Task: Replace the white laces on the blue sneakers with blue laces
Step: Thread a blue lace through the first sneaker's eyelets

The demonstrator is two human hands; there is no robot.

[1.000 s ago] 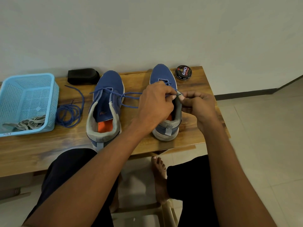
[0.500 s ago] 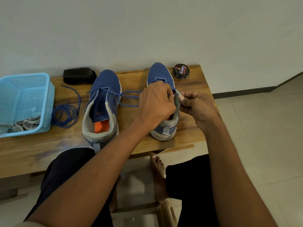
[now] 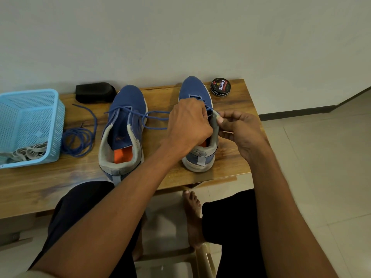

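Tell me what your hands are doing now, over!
Left hand and right hand both at right sneaker, threading blue lace. Left sneaker partly laced. Nothing blocking.

Soft, dim, even indoor light leaves the pale wall (image 3: 180, 33) greyish and casts faint shadows behind objects on the glossy wooden table (image 3: 60, 177), which shows mild sheen at lower left, while wide-angle distortion bends the frame edges.

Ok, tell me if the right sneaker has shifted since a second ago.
No. The right sneaker still has its toe just left of the tin.
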